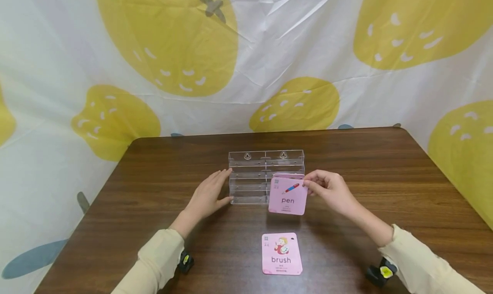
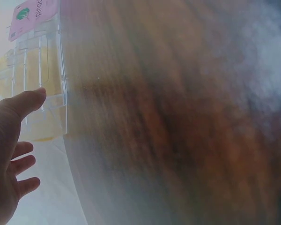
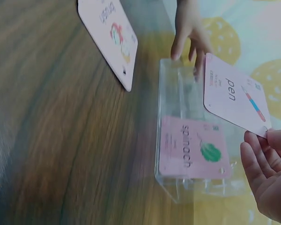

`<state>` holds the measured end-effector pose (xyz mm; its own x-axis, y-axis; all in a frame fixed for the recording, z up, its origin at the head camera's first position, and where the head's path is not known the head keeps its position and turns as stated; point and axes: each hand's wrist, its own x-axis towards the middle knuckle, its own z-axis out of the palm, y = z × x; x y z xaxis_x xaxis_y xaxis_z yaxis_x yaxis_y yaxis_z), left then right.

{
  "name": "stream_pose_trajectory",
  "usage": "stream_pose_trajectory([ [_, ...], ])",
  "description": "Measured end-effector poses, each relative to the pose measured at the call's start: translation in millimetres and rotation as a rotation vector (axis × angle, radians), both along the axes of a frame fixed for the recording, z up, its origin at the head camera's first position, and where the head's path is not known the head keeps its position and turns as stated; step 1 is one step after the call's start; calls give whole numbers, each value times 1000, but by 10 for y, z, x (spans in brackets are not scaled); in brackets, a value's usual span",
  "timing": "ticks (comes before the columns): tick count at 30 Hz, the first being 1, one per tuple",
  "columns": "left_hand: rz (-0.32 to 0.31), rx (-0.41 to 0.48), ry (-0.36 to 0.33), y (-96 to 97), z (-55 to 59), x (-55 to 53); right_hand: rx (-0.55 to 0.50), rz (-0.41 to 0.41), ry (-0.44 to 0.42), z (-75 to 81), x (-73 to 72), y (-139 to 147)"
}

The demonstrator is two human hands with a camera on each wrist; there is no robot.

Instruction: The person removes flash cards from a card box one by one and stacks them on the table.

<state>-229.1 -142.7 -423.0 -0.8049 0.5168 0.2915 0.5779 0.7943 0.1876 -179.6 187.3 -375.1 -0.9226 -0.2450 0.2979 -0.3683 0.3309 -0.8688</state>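
My right hand (image 1: 330,188) pinches a pink card reading "pen" (image 1: 287,202) by its upper right corner, with thumb and fingertips. That card hangs in front of a clear plastic rack (image 1: 247,188) with several tiers in two columns. A pink "spinach" card (image 3: 193,149) stands in the rack's right column; in the head view the pen card covers most of it. On the rack's left side rests my left hand (image 1: 209,195), its fingers nearly straight and its thumb (image 2: 32,102) at the front edge. Nothing else is in that hand.
A pink "brush" card (image 1: 282,259) lies face up on the wooden table (image 1: 161,242), in front of the rack and between my forearms. Behind the table's far edge hangs a white cloth (image 1: 200,114) with yellow fruit shapes.
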Motion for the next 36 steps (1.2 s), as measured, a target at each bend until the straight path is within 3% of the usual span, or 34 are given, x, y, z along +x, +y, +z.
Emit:
stream_pose_trajectory([
  [12, -4, 3, -2, -2, -3, -5, -46, 103, -123, -5, 162, -80],
  [24, -10, 7, -2, 9, 10, 6, -71, 172, -236, -133, 242, -101],
  [36, -8, 8, 4, 10, 13, 9, -93, 188, -355, -191, 319, -135],
])
